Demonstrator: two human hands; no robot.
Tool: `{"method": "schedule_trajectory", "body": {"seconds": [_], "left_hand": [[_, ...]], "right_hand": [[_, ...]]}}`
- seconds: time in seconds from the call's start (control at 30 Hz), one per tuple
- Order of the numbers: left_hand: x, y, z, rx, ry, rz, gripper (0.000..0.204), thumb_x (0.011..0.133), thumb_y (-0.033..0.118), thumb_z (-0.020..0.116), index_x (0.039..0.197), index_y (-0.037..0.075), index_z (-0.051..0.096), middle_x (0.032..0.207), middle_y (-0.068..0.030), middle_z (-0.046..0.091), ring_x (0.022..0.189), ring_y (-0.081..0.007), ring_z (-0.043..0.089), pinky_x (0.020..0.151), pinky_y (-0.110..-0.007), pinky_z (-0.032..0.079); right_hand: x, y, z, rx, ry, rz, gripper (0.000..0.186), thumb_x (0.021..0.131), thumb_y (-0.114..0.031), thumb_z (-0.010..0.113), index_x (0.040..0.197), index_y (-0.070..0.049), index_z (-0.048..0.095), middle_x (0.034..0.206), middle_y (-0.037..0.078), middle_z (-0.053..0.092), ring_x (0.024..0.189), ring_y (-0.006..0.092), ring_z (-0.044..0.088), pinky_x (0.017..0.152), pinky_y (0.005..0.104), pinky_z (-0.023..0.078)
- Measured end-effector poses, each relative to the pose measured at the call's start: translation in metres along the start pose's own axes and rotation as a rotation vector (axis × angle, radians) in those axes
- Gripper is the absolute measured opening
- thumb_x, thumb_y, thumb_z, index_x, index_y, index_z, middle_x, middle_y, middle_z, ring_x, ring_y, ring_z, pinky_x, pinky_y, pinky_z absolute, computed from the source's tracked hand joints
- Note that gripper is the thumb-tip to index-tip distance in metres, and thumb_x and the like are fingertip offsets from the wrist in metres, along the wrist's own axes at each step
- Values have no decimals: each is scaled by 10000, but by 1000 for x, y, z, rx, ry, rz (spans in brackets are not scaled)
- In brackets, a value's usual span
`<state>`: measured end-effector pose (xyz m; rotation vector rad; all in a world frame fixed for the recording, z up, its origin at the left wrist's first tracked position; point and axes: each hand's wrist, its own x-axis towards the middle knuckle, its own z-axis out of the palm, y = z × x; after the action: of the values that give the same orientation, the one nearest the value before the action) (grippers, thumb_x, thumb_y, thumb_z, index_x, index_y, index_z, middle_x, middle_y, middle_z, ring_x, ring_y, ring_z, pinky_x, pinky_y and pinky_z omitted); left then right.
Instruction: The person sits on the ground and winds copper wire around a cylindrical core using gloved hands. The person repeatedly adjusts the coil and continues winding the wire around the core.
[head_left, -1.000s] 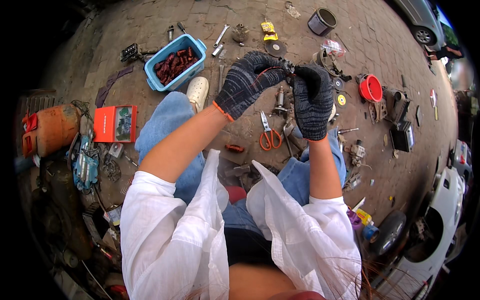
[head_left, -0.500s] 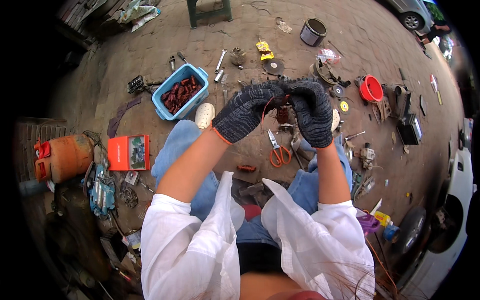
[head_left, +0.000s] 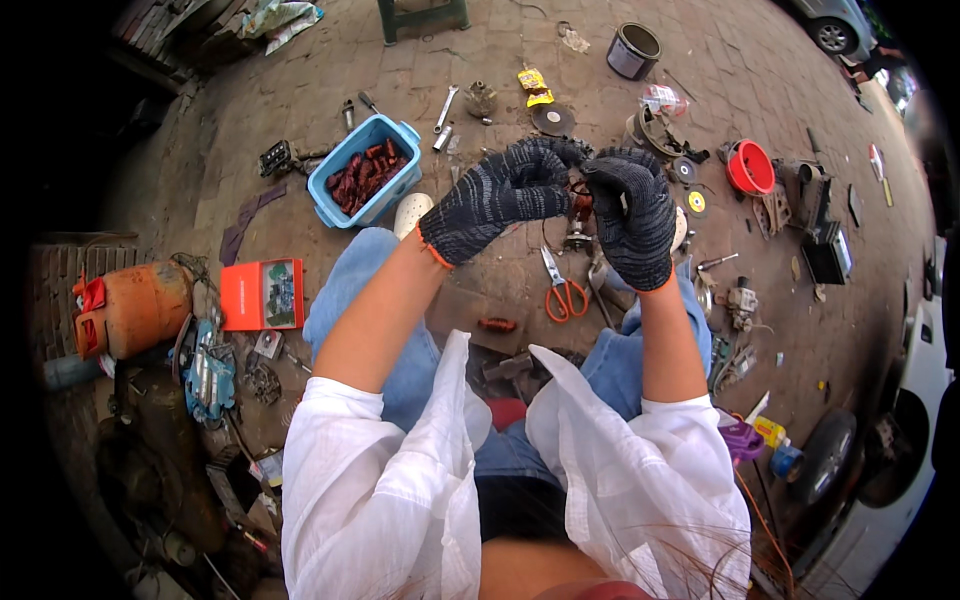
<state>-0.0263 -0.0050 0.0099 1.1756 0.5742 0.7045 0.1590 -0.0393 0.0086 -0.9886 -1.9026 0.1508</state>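
Both my hands wear dark grey knit gloves with orange cuffs and are raised close together. My left hand (head_left: 500, 198) has its fingers curled, their tips near the other glove. My right hand (head_left: 632, 215) is bent with the fingers pinched inward; what either hand grips is hidden. In the gap between them shows a reddish-brown copper winding (head_left: 579, 204) above a metal part; I cannot tell whether the gloves touch it. Below lie orange-handled scissors (head_left: 566, 298) and a small copper coil bundle (head_left: 497, 324). Left of my hands, a blue basin (head_left: 398, 188) holds several reddish-brown coil pieces (head_left: 362, 182).
Tools and parts lie around on the brick paving: a wrench (head_left: 445, 109), a cutting disc (head_left: 552, 120), a red bowl (head_left: 750, 167) and a metal can (head_left: 633, 51). An orange gas cylinder (head_left: 140, 308) and a red box (head_left: 240, 297) are at left. A white car panel (head_left: 905, 420) stands right.
The gloves have shifted slightly apart, and more of the copper winding shows between them. The thin reddish wire that hung from the gloves no longer shows. The whole view has shifted slightly.
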Motion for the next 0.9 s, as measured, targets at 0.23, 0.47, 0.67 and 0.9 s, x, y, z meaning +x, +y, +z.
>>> {"method": "schedule_trajectory", "body": {"seconds": [0.23,0.47,0.67,0.9], "left_hand": [[6,-10,-8,498,96,448,250,686,60,722,892,54,581,1100,-70,531,1023,-192,513,880,-311,417],[-1,2,-8,1013,328,675,242,590,43,730,790,52,594,972,-106,558,923,-268,542,804,-347,447],[-3,2,-4,1193,307,788,243,578,47,714,795,65,607,918,-95,579,843,-273,561,735,-362,457],[-2,-4,-1,1305,347,1017,240,579,127,718,796,104,618,884,-75,592,807,-246,572,655,-340,457]], "right_hand": [[-4,1,1,138,6,134,224,767,1,561,987,-40,554,915,118,587,862,291,558,800,351,437],[-5,-5,8,660,-98,520,243,777,-49,609,1014,-18,571,945,98,588,900,202,570,807,308,446],[-3,-5,7,388,-256,522,169,773,-86,627,928,-22,602,877,106,600,830,193,585,755,299,463],[-10,0,12,396,-103,509,138,777,-113,627,873,-21,589,772,66,576,674,145,541,637,262,448]]}}
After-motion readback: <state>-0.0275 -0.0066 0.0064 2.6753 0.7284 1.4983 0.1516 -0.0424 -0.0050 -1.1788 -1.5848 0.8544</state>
